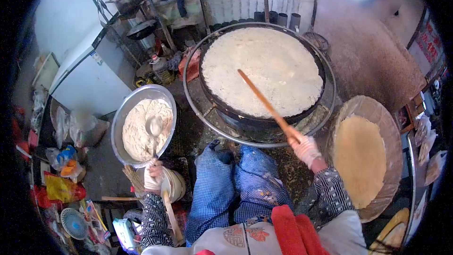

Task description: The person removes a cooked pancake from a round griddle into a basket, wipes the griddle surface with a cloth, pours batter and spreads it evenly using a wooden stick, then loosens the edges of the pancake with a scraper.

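My right hand (306, 151), in a whitish glove with the fingertips bare, is closed around the handle of a long wooden spatula (262, 97). The spatula slants up and left over a wide pale crepe (269, 61) that covers most of a big round black griddle (324, 79). At lower left my gloved left hand (153, 174) grips a metal ladle (154, 142). Its bowl end rests at the thick beige batter (137, 125) inside a metal basin (115, 130). Whether the ladle holds batter is hard to make out.
A metal ring (189, 97) surrounds the griddle. On the right, a round lined tray (395, 160) bears a cooked tan crepe (359, 165). A bucket (177, 186) stands beside my left hand. A white chest freezer (87, 82) and an oil jug (162, 71) are behind the basin.
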The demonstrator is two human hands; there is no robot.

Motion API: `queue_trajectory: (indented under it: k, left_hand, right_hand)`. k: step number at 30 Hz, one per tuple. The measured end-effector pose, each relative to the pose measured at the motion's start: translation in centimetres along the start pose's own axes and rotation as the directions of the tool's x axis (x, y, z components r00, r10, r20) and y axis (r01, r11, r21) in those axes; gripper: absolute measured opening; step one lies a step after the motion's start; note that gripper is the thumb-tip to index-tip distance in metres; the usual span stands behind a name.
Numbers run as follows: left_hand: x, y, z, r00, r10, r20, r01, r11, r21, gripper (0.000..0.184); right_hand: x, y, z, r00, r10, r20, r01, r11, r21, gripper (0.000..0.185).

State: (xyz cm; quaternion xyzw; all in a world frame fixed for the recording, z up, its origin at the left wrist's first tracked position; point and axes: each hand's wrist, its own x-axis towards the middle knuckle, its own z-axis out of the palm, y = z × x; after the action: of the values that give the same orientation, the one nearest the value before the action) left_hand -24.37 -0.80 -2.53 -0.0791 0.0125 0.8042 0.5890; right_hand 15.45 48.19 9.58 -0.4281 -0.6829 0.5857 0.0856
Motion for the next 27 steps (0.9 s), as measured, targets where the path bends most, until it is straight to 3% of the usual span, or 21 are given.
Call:
queue_trajectory:
  k: [1, 3, 4, 5, 6, 7, 8, 10, 11, 12, 14, 15, 16, 17, 18, 19, 20, 23, 25, 26, 27]
  left_hand:
    - [-0.5, 0.9, -1.1, 0.978, 0.13, -0.165, -0.116, 0.989, 0.089, 0.016]
    - [-1.3, 2.1, -2.6, 0.804, 0.386, -0.452, -0.248, 0.909, 0.335, 0.015]
    - [-1.0, 1.6, -1.9, 0.619, 0.676, -0.4, -0.152, 0.603, 0.783, 0.011]
    - [-0.9, 1.8, -0.4, 0.557, 0.712, -0.428, 0.181, 0.398, 0.899, 0.036]
    - [0.0, 1.6, 1.0, 0.442, 0.838, -0.319, 0.432, 0.112, 0.895, 0.049]
    - [1.0, 1.1, 2.3, 0.371, 0.918, -0.144, 0.661, -0.151, 0.735, 0.063]
    - [2.0, 1.0, 3.5, 0.355, 0.933, 0.065, 0.825, -0.345, 0.448, 0.076]
    - [4.9, -0.1, 6.5, 0.533, 0.788, 0.309, 0.66, -0.615, 0.431, 0.072]
    - [7.0, 0.5, 6.5, 0.639, 0.677, 0.366, 0.586, -0.736, 0.339, 0.07]
    - [10.1, -1.3, 8.9, 0.732, 0.569, 0.375, 0.519, -0.822, 0.235, 0.07]
    - [15.7, -3.2, 9.4, 0.826, 0.282, 0.488, 0.325, -0.946, -0.002, 0.076]
    - [18.6, -4.4, 9.6, 0.863, 0.201, 0.463, 0.246, -0.968, -0.039, 0.082]
    - [20.9, -6.5, 10.8, 0.869, 0.109, 0.483, 0.157, -0.986, -0.06, 0.08]
    - [23.5, -7.6, 10.7, 0.92, 0.046, 0.39, 0.146, -0.961, -0.233, 0.073]
    - [26.2, -7.7, 8.7, 0.95, 0.004, 0.313, 0.095, -0.957, -0.274, 0.057]
    - [26.1, -10.5, 10.1, 0.986, 0.061, 0.157, 0.093, -0.975, -0.204, 0.042]
    - [27.8, -11.8, 9.7, 0.995, 0.095, -0.004, 0.088, -0.932, -0.353, 0.03]
    - [28.2, -15.1, 8.2, 0.991, 0.109, -0.078, 0.076, -0.935, -0.346, 0.029]
    - [27.4, -19.1, 10.4, 0.973, 0.167, -0.158, 0.105, -0.935, -0.339, 0.028]
    - [26.7, -20.8, 10.8, 0.977, 0.141, -0.157, 0.083, -0.94, -0.332, 0.027]
    - [27.2, -22.0, 8.7, 0.979, 0.165, -0.116, 0.127, -0.952, -0.28, 0.028]
  right_hand:
    - [2.8, 1.9, -1.7, 0.977, -0.18, -0.113, 0.151, 0.961, -0.232, 0.037]
    - [9.0, 6.5, -5.9, 0.806, -0.538, -0.248, 0.314, 0.743, -0.591, 0.041]
    - [11.6, 8.2, -8.2, 0.656, -0.697, -0.291, 0.333, 0.612, -0.717, 0.043]
    - [13.1, 8.2, -9.8, 0.504, -0.797, -0.332, 0.381, 0.55, -0.743, 0.043]
    - [11.9, 5.6, -9.7, 0.807, -0.367, -0.463, 0.275, 0.927, -0.256, 0.041]
    - [9.5, 2.2, -8.2, 0.948, 0.125, -0.291, -0.037, 0.956, 0.29, 0.04]
    - [8.6, 0.9, -6.4, 0.985, 0.119, -0.128, -0.059, 0.917, 0.395, 0.044]
    - [6.6, -0.8, -0.1, 0.998, 0.045, -0.051, -0.03, 0.965, 0.259, 0.038]
    - [5.6, -1.4, 2.8, 0.992, -0.097, -0.076, 0.106, 0.985, 0.138, 0.039]
    - [6.6, 0.4, 5.2, 0.993, -0.116, -0.038, 0.12, 0.985, 0.124, 0.041]
    - [5.4, -0.6, 10.1, 0.959, -0.28, 0.048, 0.265, 0.942, 0.208, 0.04]
    - [3.9, -2.4, 11.9, 0.968, -0.244, 0.051, 0.242, 0.97, 0.035, 0.041]
    - [4.9, -0.8, 14.3, 0.962, -0.259, 0.085, 0.238, 0.949, 0.205, 0.041]
    - [5.8, 0.8, 16.8, 0.954, -0.274, 0.119, 0.214, 0.905, 0.369, 0.042]
    - [4.0, -1.4, 16.4, 0.976, -0.123, 0.177, 0.035, 0.9, 0.434, 0.042]
    - [2.9, -2.1, 15.7, 0.983, -0.151, 0.107, 0.08, 0.871, 0.485, 0.041]
    - [1.7, -2.7, 14.9, 0.984, -0.177, 0.037, 0.131, 0.838, 0.53, 0.041]
    - [0.4, -3.2, 8.2, 0.936, -0.276, -0.217, 0.348, 0.815, 0.463, 0.045]
    - [2.2, -0.6, 2.7, 0.92, -0.125, -0.372, 0.306, 0.823, 0.478, 0.052]
    - [2.4, 0.7, 0.4, 0.948, 0.035, -0.317, 0.164, 0.798, 0.58, 0.055]
    - [3.8, 3.3, -0.3, 0.96, -0.015, -0.279, 0.179, 0.799, 0.574, 0.05]
